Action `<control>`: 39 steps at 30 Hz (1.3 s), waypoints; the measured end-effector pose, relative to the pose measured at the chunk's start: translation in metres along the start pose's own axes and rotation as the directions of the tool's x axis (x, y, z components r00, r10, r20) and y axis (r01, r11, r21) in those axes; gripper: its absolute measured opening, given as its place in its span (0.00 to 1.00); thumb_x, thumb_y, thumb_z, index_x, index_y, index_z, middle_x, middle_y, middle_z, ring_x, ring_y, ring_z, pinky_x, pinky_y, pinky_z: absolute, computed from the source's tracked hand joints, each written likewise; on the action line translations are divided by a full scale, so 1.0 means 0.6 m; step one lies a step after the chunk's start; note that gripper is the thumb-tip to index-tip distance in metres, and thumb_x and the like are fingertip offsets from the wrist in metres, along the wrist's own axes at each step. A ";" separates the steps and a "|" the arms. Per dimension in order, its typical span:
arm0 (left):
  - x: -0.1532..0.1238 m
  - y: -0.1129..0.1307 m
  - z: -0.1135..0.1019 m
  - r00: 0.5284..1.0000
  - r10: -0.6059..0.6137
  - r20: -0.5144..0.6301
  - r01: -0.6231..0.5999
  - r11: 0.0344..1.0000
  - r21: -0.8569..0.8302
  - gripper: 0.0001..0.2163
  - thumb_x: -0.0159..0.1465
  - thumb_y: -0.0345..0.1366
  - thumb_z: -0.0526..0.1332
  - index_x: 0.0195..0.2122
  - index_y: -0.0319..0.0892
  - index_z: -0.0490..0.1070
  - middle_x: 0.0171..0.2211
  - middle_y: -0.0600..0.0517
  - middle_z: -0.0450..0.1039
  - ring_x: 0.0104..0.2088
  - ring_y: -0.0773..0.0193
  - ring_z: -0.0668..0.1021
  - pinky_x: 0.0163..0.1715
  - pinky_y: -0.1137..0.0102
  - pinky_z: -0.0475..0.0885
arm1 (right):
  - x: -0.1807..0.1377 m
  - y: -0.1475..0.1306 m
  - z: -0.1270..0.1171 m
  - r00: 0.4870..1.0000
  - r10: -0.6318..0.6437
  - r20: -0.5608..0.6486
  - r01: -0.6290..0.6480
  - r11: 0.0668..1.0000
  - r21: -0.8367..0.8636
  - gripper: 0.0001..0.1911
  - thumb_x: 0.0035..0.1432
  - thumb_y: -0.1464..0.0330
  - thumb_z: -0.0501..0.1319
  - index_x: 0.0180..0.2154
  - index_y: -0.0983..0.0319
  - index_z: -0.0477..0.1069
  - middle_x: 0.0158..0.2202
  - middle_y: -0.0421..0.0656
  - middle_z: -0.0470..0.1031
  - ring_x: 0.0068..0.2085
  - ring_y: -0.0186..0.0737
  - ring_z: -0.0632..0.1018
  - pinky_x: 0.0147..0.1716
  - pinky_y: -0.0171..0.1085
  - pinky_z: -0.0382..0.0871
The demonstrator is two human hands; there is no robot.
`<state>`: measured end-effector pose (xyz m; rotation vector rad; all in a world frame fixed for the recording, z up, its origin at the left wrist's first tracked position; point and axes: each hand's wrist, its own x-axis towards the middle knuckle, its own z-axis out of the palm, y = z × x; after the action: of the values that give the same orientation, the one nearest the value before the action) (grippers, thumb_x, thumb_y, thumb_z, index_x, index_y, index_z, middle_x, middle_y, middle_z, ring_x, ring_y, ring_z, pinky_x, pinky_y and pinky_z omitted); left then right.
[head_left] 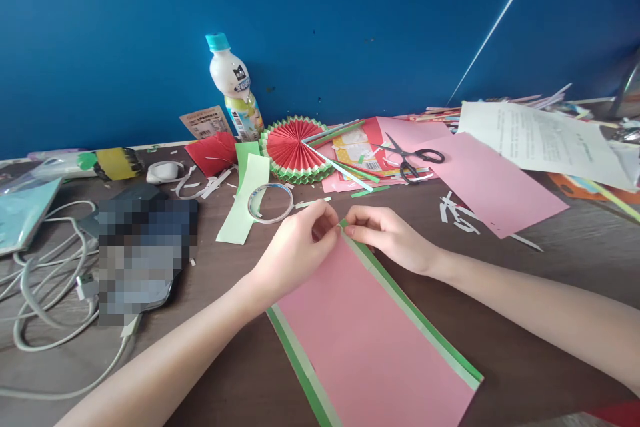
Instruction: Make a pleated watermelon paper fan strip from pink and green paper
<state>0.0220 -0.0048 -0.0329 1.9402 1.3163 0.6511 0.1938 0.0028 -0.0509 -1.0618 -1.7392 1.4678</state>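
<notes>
A pink sheet of paper [370,327] with light and dark green strips along its two long edges lies slanted on the table. At its far corner, my left hand [303,250] pinches the paper between thumb and fingers. Close beside it, my right hand [393,237] is closed on the same corner, at the end of the green strip. The fingertips of both hands nearly meet and hide part of that corner. Just beyond my left hand lies a roll of tape [271,219], partly over a pale green paper strip [235,225].
Behind are a red and green paper fan [295,147], a bottle [235,87], scissors [410,157] and a loose pink sheet [495,180]. A printed sheet [545,143] lies right, among paper scraps. Left are a blurred-out dark device [145,260] and white cables [35,300]. A blue wall [350,27] bounds the table.
</notes>
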 end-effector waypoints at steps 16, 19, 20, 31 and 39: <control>-0.011 -0.007 0.026 0.916 0.349 -0.199 -0.215 0.845 0.490 0.08 0.55 0.24 0.53 0.22 0.42 0.61 0.24 0.55 0.66 0.26 0.68 0.67 0.26 0.74 0.61 | -0.001 0.012 0.002 0.997 -0.068 -0.034 0.066 0.996 -0.058 0.09 0.57 0.68 0.54 0.26 0.63 0.64 0.23 0.35 0.58 0.27 0.30 0.60 0.27 0.32 0.54; -0.012 -0.018 0.030 0.846 0.500 -0.187 -0.288 0.723 0.628 0.09 0.59 0.25 0.52 0.23 0.42 0.64 0.24 0.54 0.68 0.26 0.67 0.66 0.26 0.73 0.61 | -0.001 0.012 0.002 0.998 -0.056 -0.032 0.055 0.998 -0.043 0.08 0.58 0.67 0.54 0.28 0.63 0.65 0.26 0.36 0.62 0.29 0.31 0.63 0.30 0.33 0.58; -0.012 -0.020 0.031 0.831 0.525 -0.183 -0.299 0.699 0.649 0.09 0.60 0.25 0.51 0.24 0.41 0.65 0.24 0.54 0.68 0.26 0.67 0.67 0.26 0.73 0.62 | -0.001 0.012 0.002 0.998 -0.051 -0.029 0.049 0.998 -0.037 0.08 0.58 0.67 0.54 0.28 0.63 0.65 0.26 0.37 0.63 0.30 0.32 0.64 0.30 0.33 0.59; -0.012 -0.022 0.035 0.837 0.479 -0.264 -0.286 0.794 0.536 0.07 0.62 0.27 0.53 0.29 0.41 0.68 0.28 0.53 0.72 0.30 0.67 0.72 0.30 0.73 0.66 | 0.000 0.013 -0.001 0.995 -0.076 -0.072 0.073 0.996 -0.044 0.11 0.57 0.62 0.57 0.29 0.63 0.67 0.29 0.39 0.68 0.32 0.34 0.67 0.32 0.34 0.61; -0.015 -0.030 0.031 0.766 0.621 -0.166 -0.321 0.593 0.738 0.09 0.61 0.24 0.53 0.30 0.42 0.70 0.32 0.54 0.75 0.29 0.67 0.71 0.28 0.72 0.64 | 0.001 0.015 0.000 0.995 -0.067 -0.078 0.067 0.998 0.006 0.11 0.56 0.61 0.58 0.33 0.62 0.72 0.29 0.39 0.69 0.30 0.33 0.67 0.29 0.33 0.60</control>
<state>0.0216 -0.0135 -0.0588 2.9756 1.3843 0.9859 0.1954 0.0038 -0.0597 -1.0327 -1.6957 1.3735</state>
